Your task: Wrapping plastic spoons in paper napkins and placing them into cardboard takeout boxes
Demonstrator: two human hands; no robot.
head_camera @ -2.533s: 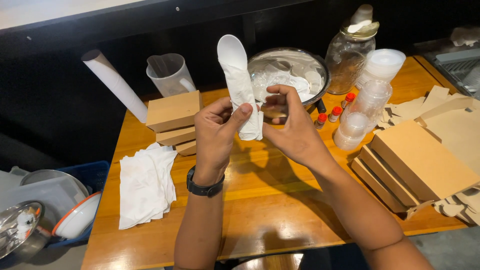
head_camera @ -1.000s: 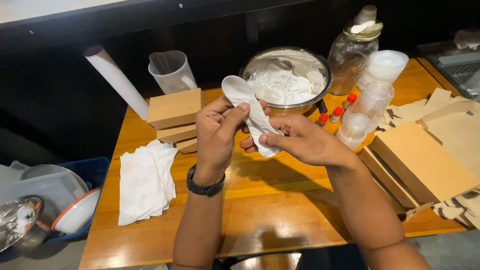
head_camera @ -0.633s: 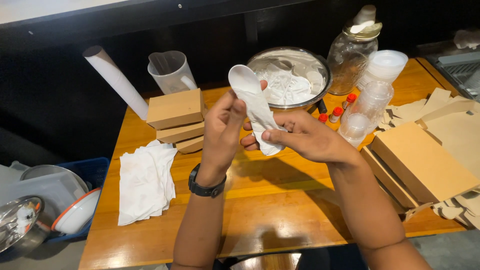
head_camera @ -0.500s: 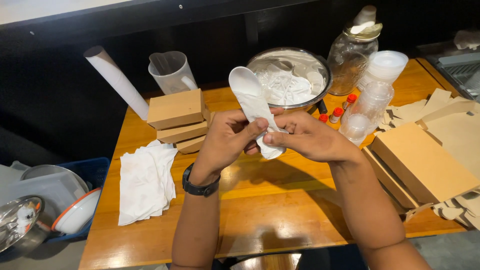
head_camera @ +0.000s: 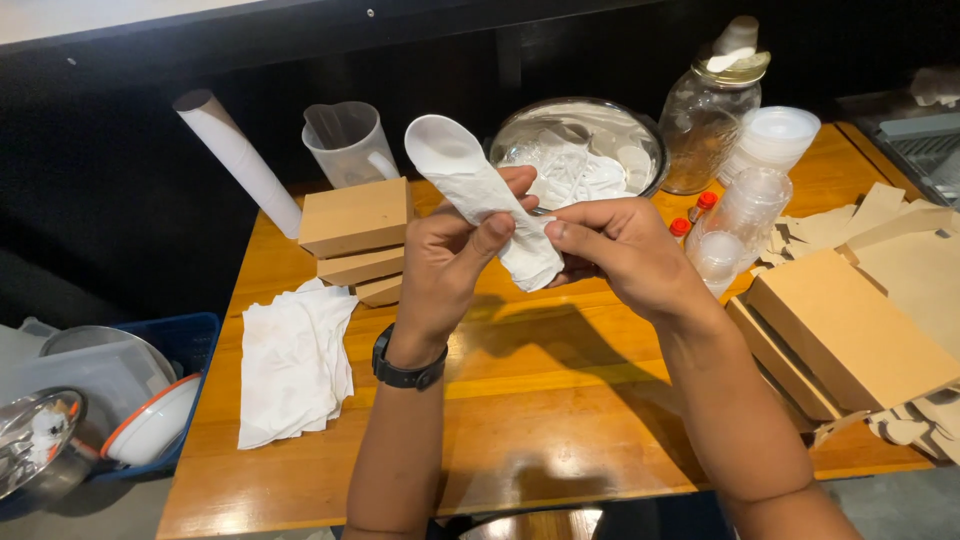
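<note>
1. Wrapping white spoon (head_camera: 447, 150) in napkin (head_camera: 515, 240); handle covered, bowl bare at 11 o'clock.
2. Left hand (head_camera: 455, 265) and right hand (head_camera: 625, 255) pinching napkin above worktop (head_camera: 560, 390).
3. Napkin end loose, wrap judged unfinished.

A food-packing kitchen is suggested: beside the wooden table (head_camera: 560, 400), takeaway boxes (head_camera: 850, 335), stacked plastic cups (head_camera: 745, 215) and a steel bowl (head_camera: 580, 150) are seen.
</note>
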